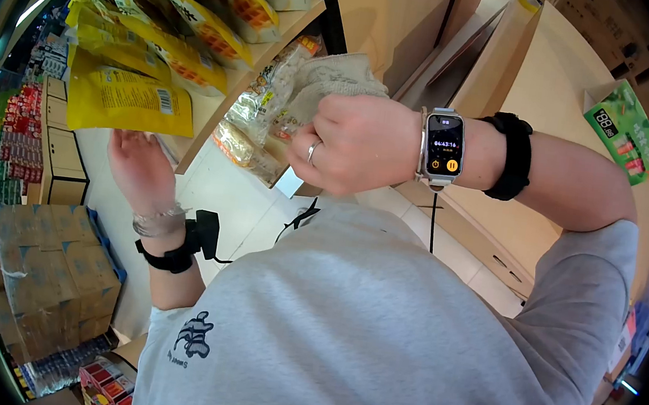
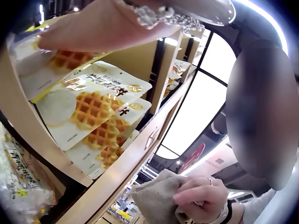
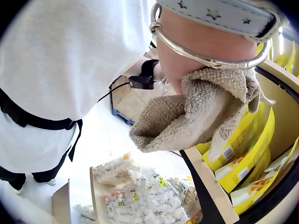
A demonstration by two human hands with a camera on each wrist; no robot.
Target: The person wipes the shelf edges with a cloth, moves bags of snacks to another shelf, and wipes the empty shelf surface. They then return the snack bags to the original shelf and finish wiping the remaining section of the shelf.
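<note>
My right hand [image 1: 355, 146] grips a crumpled beige-grey terry cloth [image 3: 205, 102], whose folds hang loosely from the fist. In the head view, part of the cloth shows just beyond the knuckles, above bagged goods on a lower level. At the left, my left hand [image 1: 140, 173] reaches to the lower edge of a yellow pouch [image 1: 132, 97] with a barcode on its back. In the left wrist view, a straight finger [image 2: 88, 30] lies over the front of a waffle-print pouch; the other fingers are mostly hidden. More white-fronted waffle pouches [image 2: 91, 109] stand beside it.
The pouches stand in rows on a wooden shelf [image 1: 214, 114] with a raised edge. Below it, clear bags of wrapped snacks [image 3: 145, 196] fill a lower bin. Stacked cardboard boxes [image 1: 53, 268] stand at the left, and a curved wooden counter [image 1: 545, 92] lies to the right.
</note>
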